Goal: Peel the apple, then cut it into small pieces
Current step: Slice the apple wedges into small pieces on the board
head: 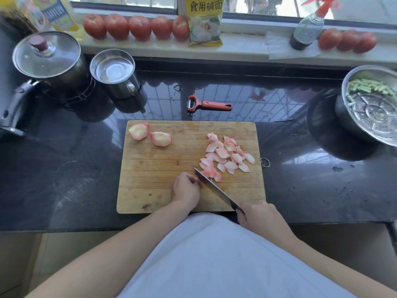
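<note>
Steel knife [217, 189], gripped in your right hand [256, 216], runs just beside your left hand [185, 188], which seemingly pinches an apple piece [211, 174] at lower centre; fingertips risk a nick.

Both forearms bare, reaching forward from the lower frame edge. Left hand [185, 191]: knuckles up, fingers curled under, tips pressed down against a pink piece, partly hidden. Right hand [258, 216]: fingers wrapped around a handle, wrist angled inward toward the left hand.
</note>
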Tool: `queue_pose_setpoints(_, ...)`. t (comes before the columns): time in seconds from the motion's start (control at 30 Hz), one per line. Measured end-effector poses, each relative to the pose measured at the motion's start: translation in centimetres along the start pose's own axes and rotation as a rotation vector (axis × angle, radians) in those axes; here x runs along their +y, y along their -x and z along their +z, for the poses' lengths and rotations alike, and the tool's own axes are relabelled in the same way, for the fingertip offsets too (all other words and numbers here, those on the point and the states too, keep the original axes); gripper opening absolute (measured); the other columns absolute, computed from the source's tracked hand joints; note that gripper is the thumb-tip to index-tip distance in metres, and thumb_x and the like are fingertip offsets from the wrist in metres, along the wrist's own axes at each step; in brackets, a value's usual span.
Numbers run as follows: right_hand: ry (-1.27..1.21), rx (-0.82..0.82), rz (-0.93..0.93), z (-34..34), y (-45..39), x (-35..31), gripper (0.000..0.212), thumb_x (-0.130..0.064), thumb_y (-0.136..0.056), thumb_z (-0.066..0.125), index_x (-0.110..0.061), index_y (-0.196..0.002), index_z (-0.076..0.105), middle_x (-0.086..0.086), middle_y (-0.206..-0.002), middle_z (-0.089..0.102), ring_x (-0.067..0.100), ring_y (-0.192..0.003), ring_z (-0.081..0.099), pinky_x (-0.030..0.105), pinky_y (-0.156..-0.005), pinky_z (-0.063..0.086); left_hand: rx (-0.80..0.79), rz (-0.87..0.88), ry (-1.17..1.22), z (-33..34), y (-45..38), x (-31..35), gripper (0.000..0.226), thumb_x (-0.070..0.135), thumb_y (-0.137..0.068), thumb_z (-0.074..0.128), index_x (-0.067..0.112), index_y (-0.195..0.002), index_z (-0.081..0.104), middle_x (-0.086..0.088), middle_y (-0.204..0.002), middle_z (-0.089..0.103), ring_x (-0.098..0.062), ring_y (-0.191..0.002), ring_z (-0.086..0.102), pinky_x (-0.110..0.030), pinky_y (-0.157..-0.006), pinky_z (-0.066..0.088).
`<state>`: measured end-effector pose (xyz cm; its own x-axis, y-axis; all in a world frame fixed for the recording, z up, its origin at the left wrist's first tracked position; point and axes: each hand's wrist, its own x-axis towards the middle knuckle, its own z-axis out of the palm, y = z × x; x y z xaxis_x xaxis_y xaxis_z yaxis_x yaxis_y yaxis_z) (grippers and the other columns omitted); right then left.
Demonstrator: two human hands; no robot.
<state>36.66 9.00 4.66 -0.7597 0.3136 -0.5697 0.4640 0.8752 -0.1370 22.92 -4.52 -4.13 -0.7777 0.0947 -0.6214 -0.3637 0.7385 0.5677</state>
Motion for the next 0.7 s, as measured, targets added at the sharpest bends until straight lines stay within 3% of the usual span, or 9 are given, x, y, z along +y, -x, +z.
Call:
queue_pose_setpoints(0.23, -0.036, 0.065, 0.002, 0.68, -0.23, 0.56, 0.028, -0.033, -0.100, 0.046, -0.014, -0.095, 0.065, 0.009, -0.085, 0.069, 0.035, -0.080, 0.064, 0.037, -0.067, 0.052, 0.002, -0.017, 0.014, 0.14, 0.03, 0.05, 0.008, 0.025, -0.096, 0.067, 0.018, -0.097, 0.066, 0.008, -0.096, 0.061, -0.017, -0.095, 0.055, -0.028, -0.077, 0.036)
queue_pose_setpoints(0.7, 0.030, -0.003, 0.002, 0.73, -0.47, 0.17, 0.029, -0.033, -0.103, 0.040, -0.015, -0.103, 0.063, 0.008, -0.094, 0.069, 0.033, -0.087, 0.066, 0.035, -0.070, 0.049, -0.007, -0.012, 0.007, 0.05, 0.12, 0.09, 0.007, 0.025, -0.096, 0.064, 0.021, -0.092, 0.060, 0.006, -0.094, 0.059, -0.021, -0.095, 0.056, -0.030, -0.076, 0.037)
